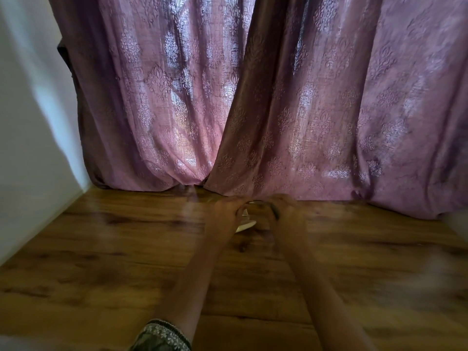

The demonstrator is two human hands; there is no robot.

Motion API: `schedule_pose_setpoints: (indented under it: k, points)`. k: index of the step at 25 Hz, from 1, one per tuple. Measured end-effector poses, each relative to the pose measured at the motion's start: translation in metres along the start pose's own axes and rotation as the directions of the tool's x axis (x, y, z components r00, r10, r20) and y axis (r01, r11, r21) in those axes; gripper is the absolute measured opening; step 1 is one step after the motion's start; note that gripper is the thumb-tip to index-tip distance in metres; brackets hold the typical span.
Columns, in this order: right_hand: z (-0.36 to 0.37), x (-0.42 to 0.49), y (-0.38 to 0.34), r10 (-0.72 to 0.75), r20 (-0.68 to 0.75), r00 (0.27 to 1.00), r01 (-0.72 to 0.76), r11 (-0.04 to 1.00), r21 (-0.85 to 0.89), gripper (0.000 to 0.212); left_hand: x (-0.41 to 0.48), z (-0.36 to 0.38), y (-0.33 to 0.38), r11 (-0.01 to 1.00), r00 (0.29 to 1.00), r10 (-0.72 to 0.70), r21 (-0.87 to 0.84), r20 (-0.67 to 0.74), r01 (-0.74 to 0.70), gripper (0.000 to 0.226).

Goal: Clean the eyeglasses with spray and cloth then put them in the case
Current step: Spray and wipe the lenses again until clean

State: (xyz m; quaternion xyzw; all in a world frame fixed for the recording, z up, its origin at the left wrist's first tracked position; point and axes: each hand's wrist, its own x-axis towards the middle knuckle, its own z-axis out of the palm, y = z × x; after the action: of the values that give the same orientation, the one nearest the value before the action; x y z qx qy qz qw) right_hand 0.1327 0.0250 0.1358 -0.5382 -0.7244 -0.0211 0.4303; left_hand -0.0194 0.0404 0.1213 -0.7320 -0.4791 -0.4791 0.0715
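Note:
Both my arms reach forward over a wooden table (101, 249). My left hand (225, 211) and my right hand (283, 211) meet near the table's far edge, fingers curled. Between them a pale cloth (245, 222) shows, with a dark piece that looks like the eyeglasses frame (274, 210) against my right hand. The whole view is blurred by motion, so the lenses and the exact hold are hard to make out. No spray bottle or case is in view.
A purple patterned curtain (253, 97) hangs right behind the table's far edge. A white wall (30, 122) borders the table on the left. A pale blurred shape (455, 224) sits at the right edge.

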Motion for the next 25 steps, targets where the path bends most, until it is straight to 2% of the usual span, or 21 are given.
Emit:
schedule_pose_setpoints:
  k: [3, 8, 9, 11, 15, 18, 20, 22, 25]
  points:
    - [0.011, -0.008, -0.009, -0.067, 0.022, 0.998, 0.065, 0.996, 0.063, 0.027, -0.002, 0.001, -0.002, 1.0, 1.0, 0.006, -0.005, 0.007, -0.006, 0.025]
    - [-0.021, 0.005, 0.036, 0.163, -0.056, 0.985, -0.162, 0.986, 0.033, 0.024, -0.003, -0.005, -0.006, 0.999, 1.0, -0.022, -0.027, -0.002, 0.022, 0.021]
    - [-0.022, 0.006, 0.036, 0.173, -0.086, 0.981, -0.171, 0.985, 0.037, 0.023, -0.003, -0.005, -0.005, 0.999, 1.0, -0.017, -0.03, 0.0, 0.017, 0.021]
    - [-0.012, 0.004, 0.022, 0.095, -0.122, 0.988, -0.095, 0.995, 0.007, 0.022, -0.003, -0.002, -0.003, 0.999, 1.0, -0.015, -0.029, 0.0, 0.015, 0.016]
    - [0.018, -0.007, -0.014, -0.013, -0.008, 1.0, 0.013, 0.999, 0.048, 0.028, -0.001, 0.002, -0.004, 1.0, 1.0, -0.001, -0.009, 0.011, 0.001, 0.026]
    - [0.011, -0.004, -0.004, -0.04, -0.016, 0.999, 0.041, 0.997, 0.066, 0.028, 0.0, 0.0, -0.006, 1.0, 1.0, 0.001, -0.01, 0.002, -0.001, 0.025]
    - [-0.004, 0.002, 0.013, -0.028, -0.037, 0.999, 0.029, 0.999, 0.042, 0.021, -0.001, -0.003, -0.008, 0.998, 1.0, -0.024, -0.051, -0.007, 0.023, 0.017]
    - [-0.016, 0.009, 0.034, -0.003, -0.056, 0.998, 0.006, 0.999, 0.051, 0.023, 0.0, -0.006, -0.009, 0.996, 1.0, -0.031, -0.083, -0.001, 0.031, 0.021]
    - [-0.019, 0.016, 0.057, 0.148, 0.003, 0.989, -0.145, 0.966, 0.216, 0.028, -0.001, -0.005, -0.009, 0.997, 1.0, 0.001, -0.076, -0.001, -0.001, 0.019]
